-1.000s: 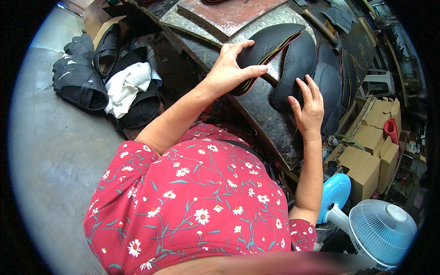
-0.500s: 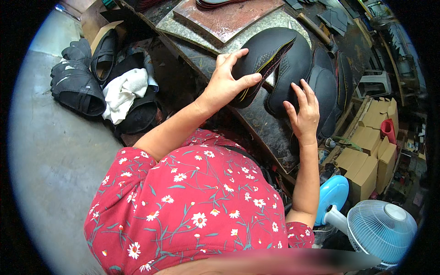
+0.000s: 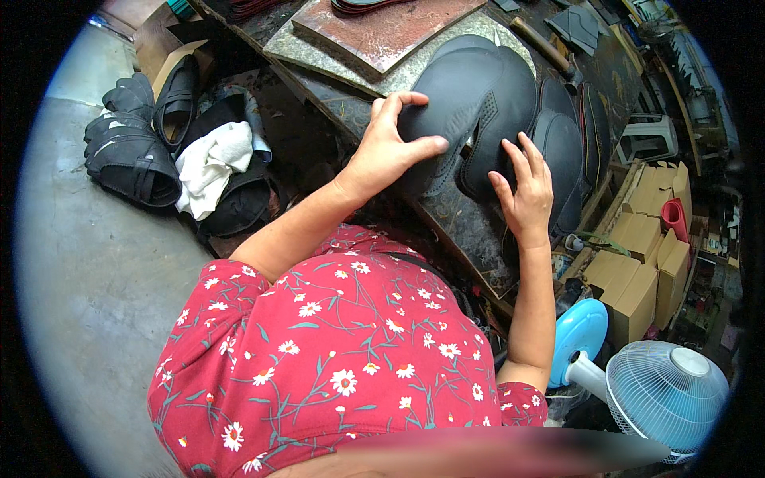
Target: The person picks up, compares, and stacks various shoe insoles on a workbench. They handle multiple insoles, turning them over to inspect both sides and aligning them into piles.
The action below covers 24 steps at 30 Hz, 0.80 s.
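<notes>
A black leather-like shoe upper (image 3: 446, 95), with a stitched seam and a perforated patch at its split, lies on the dark work table (image 3: 482, 247), overlapping another black piece behind it. My left hand (image 3: 384, 143) has its left edge, the forefinger curled at the far side and the thumb on the surface near the split. The other left fingers are partly hidden. My right hand (image 3: 526, 190) rests open at the right side, fingertips against the upper. More black uppers (image 3: 562, 143) are stacked just beyond it.
A reddish board (image 3: 382, 40) lies on a speckled stone slab (image 3: 299, 44). Behind the uppers is a hammer (image 3: 542, 44). Black shoes (image 3: 131, 159) and a white cloth (image 3: 211, 167) sit at left. Cardboard boxes (image 3: 629, 287) and a blue fan (image 3: 669, 390) stand at right.
The upper's gaping, yellow-edged opening has folded over and now lies flatter, showing its smooth outer side. My left thumb has shifted slightly left and down; my right hand has barely moved.
</notes>
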{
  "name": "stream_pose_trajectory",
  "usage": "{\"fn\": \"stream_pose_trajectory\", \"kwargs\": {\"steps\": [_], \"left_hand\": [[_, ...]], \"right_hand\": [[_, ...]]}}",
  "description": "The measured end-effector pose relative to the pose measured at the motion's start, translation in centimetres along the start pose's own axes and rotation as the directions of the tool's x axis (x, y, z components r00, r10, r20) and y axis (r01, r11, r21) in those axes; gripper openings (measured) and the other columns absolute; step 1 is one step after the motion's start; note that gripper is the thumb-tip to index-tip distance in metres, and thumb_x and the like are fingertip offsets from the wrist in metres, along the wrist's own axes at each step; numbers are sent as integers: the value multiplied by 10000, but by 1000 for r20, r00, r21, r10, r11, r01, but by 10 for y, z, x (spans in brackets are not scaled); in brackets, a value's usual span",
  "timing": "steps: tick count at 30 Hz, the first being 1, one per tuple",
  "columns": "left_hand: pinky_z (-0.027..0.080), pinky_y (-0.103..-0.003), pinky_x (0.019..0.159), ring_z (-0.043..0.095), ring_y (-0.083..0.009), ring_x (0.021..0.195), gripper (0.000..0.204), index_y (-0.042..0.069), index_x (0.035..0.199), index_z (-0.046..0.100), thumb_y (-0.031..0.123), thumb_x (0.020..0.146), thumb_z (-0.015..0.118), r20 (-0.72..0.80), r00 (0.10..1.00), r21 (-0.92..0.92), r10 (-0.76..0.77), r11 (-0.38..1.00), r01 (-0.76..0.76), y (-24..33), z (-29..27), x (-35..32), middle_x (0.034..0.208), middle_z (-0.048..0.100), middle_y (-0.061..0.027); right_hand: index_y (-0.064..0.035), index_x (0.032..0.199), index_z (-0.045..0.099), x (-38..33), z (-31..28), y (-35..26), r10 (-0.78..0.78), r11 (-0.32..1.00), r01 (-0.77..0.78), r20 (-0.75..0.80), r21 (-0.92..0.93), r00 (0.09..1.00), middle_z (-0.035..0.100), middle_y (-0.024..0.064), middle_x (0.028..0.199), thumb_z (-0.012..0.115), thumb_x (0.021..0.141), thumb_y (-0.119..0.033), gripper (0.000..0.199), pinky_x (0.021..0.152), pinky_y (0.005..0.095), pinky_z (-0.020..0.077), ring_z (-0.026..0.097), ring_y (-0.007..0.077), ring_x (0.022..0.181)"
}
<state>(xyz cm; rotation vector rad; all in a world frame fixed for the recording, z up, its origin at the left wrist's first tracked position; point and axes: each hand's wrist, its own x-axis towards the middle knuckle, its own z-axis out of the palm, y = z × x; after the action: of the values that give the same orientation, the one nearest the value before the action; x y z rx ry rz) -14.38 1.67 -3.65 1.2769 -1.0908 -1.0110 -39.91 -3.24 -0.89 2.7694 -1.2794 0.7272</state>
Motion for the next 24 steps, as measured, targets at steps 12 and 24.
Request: {"fn": "stream_pose_trajectory", "kwargs": {"steps": [12, 24], "left_hand": [[362, -409, 1109, 446, -412, 1355, 860, -4, 1538, 143, 87, 861, 667, 32, 977, 237, 209, 948, -210, 0, -12, 7, 1475, 391, -315], [303, -386, 1152, 377, -368, 1418, 801, -12, 1523, 228, 117, 874, 680, 108, 955, 352, 277, 888, -297, -1, -15, 11, 1512, 367, -283]], "right_hand": [[-114, 1277, 623, -1, 0, 1, 0, 1000, 0, 2, 10, 1000, 548, 160, 1367, 711, 852, -378, 509, 1028, 451, 429, 552, 358, 1193], [-107, 1278, 620, -1, -1, 2, 1, 1000, -1, 11, 5, 1000, 544, 163, 1368, 710, 852, -387, 517, 1026, 453, 429, 551, 357, 1191]]}}
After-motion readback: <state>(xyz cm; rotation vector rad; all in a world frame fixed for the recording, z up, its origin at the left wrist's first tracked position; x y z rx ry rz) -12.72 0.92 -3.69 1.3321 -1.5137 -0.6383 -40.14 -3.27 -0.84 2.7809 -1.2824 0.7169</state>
